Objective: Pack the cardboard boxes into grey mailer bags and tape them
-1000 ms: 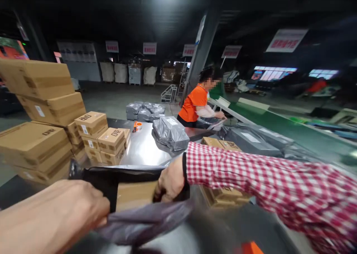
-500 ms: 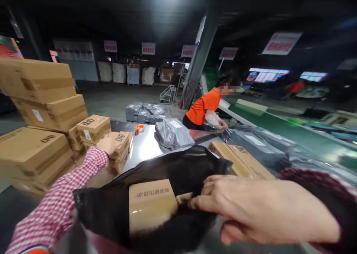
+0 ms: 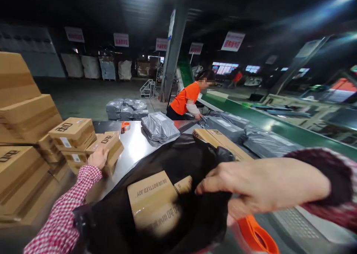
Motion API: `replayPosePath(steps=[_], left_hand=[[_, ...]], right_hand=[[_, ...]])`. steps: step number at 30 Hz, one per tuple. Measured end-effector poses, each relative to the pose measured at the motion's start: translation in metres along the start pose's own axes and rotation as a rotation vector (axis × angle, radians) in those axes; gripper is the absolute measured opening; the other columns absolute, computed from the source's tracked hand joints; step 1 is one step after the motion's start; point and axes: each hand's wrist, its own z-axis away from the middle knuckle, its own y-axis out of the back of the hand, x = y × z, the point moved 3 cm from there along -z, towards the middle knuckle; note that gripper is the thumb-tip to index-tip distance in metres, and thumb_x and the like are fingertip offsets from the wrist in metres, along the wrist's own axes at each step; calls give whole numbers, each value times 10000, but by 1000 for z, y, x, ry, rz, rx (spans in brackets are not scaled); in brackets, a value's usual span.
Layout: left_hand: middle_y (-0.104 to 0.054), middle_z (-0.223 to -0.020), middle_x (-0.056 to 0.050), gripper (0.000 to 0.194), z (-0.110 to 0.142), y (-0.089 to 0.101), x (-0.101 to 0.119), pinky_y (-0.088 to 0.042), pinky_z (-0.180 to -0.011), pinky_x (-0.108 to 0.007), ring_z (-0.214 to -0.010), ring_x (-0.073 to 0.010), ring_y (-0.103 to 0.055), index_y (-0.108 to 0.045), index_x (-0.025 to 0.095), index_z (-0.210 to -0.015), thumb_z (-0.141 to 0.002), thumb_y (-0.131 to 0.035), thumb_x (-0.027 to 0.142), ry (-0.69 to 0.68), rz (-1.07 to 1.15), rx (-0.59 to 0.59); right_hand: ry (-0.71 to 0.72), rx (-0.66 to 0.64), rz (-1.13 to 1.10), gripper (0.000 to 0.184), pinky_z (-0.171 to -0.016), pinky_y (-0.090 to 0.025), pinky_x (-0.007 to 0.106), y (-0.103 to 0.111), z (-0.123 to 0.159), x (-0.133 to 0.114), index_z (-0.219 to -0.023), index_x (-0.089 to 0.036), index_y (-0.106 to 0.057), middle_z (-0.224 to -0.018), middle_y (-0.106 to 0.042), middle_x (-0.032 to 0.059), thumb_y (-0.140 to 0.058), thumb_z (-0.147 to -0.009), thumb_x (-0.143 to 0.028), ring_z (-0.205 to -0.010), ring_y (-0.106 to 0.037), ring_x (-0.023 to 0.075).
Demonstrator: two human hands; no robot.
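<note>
A: Two hands, each on something different. The left hand (image 3: 98,158), in a red-and-white checked sleeve, is closed around the near end of a small brown cardboard box (image 3: 107,147) that is tilted up off the stack of similar small brown boxes (image 3: 71,135) at the left of the shiny steel table (image 3: 134,150).

B: And the right hand?

A: The right hand (image 3: 251,187) pinches the rim of a black plastic mailing bag (image 3: 178,161), fingers bunched on the film and holding the mouth up. Inside the bag lies a flat brown carton printed with dark lettering (image 3: 152,202), with the corner of a second carton (image 3: 184,184) showing beside it.

B: Anything under that hand?

A: An orange plastic piece (image 3: 255,237), just below the wrist; I cannot tell what it is.

B: What else is on the table?

A: A long brown cardboard box (image 3: 220,142) beyond the bag, a grey plastic parcel (image 3: 158,127) further back, and an orange tape roll (image 3: 125,127) near it. Large brown cartons (image 3: 19,109) are piled at the far left.

B: Anyone else?

A: A person in an orange shirt (image 3: 185,101) bends over grey parcels beside the green conveyor belt (image 3: 267,125).
</note>
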Motion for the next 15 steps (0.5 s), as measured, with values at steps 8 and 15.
replayPosePath(steps=[8, 15], left_hand=[[-540, -1504, -194, 614, 37, 113, 17, -465, -1139, -393, -1323, -290, -589, -477, 26, -1483, -1045, -414, 452, 102, 234, 153], [-510, -1540, -170, 537, 99, 246, 128, -407, -1215, -368, -1425, -217, -500, -484, 33, -1487, -1007, -610, 239, -618, -23, 696]], right_hand=[[179, 193, -514, 716, -904, -596, 292, 46, -30, 2, -1510, -168, -498, -1210, -699, 107, -693, -897, -482, -1080, -694, 215], [279, 417, -790, 660, -916, -590, 374, 76, -54, -26, -1562, -256, -346, -1395, -567, 120, -254, -1043, -653, -1115, -655, 209]])
